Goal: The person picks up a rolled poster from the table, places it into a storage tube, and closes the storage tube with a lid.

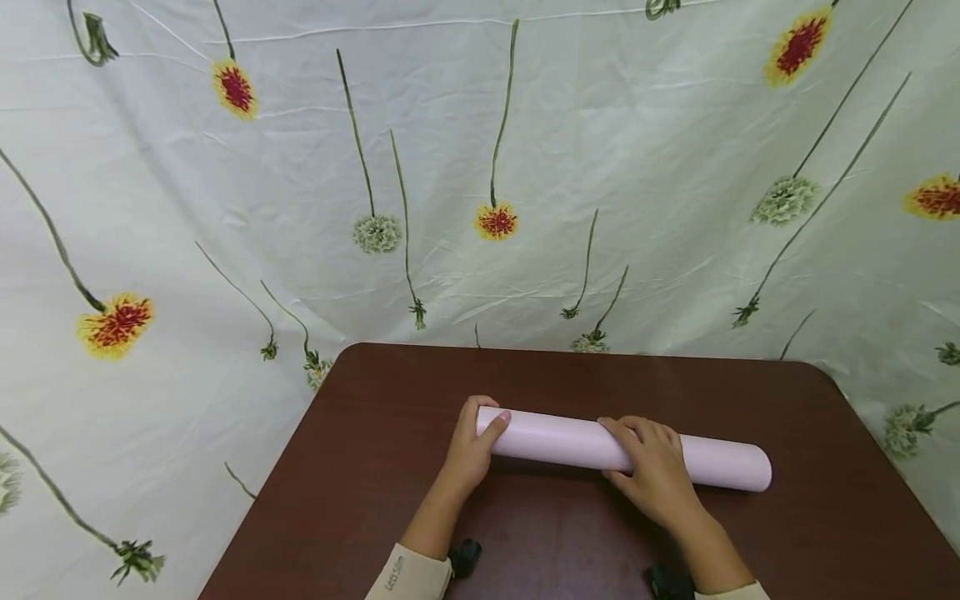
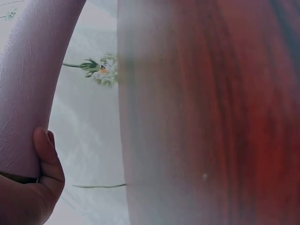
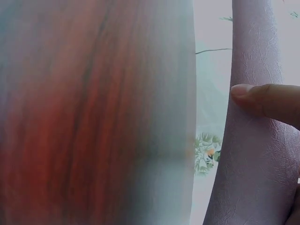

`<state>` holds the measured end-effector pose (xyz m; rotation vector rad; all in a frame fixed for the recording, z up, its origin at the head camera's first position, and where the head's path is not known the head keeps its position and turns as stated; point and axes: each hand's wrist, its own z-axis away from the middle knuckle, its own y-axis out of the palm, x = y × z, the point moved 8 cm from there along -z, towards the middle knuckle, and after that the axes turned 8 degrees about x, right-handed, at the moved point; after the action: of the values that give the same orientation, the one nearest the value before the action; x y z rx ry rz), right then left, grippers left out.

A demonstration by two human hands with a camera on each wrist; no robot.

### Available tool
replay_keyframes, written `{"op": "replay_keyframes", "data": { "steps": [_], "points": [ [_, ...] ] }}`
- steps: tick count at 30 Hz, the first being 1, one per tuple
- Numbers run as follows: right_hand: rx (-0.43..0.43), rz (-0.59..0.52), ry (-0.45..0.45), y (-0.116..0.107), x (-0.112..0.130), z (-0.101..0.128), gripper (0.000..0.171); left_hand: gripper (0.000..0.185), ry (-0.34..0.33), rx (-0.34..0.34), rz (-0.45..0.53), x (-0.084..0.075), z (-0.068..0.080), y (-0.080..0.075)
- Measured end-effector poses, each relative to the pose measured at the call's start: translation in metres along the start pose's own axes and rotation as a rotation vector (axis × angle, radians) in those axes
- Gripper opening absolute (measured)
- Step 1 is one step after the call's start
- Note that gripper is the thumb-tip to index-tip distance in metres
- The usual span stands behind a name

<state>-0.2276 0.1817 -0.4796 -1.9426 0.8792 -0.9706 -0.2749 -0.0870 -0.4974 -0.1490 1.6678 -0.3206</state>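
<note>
A long roll of pale pink wallpaper [image 1: 555, 438] lies level across both hands, close over the table, its right end angled slightly nearer. My left hand [image 1: 469, 443] grips its left end, thumb on the near side and fingers behind. Past its middle, my right hand [image 1: 654, 468] holds it from above, fingers over the top and thumb on the near side. In the left wrist view, the left thumb [image 2: 46, 152] curls against the roll near its end. Fine crease-like embossing shows on the roll [image 3: 255, 154] in the right wrist view, with a digit pressed across it.
The dark reddish-brown table [image 1: 420, 375] has rounded far corners. Behind it hangs a pale cloth [image 1: 450, 150] printed with flowers and long stems, also reaching down the left and right sides. Dark wrist devices [image 1: 465, 557] sit under both forearms.
</note>
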Motion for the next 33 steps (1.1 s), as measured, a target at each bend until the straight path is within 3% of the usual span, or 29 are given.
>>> {"op": "replay_keyframes", "data": {
  "steps": [16, 25, 33],
  "points": [
    [-0.029, 0.023, -0.016, 0.003, 0.006, -0.001, 0.087, 0.031, -0.041, 0.027, 0.124, 0.003, 0.001, 0.000],
    [-0.038, 0.040, -0.030, 0.003, 0.014, -0.004, 0.089, 0.050, -0.120, 0.054, 0.069, 0.014, -0.006, -0.014],
    [-0.043, 0.049, -0.037, 0.003, 0.013, -0.004, 0.091, 0.068, -0.123, 0.118, 0.024, 0.016, -0.009, -0.022]
  ]
}}
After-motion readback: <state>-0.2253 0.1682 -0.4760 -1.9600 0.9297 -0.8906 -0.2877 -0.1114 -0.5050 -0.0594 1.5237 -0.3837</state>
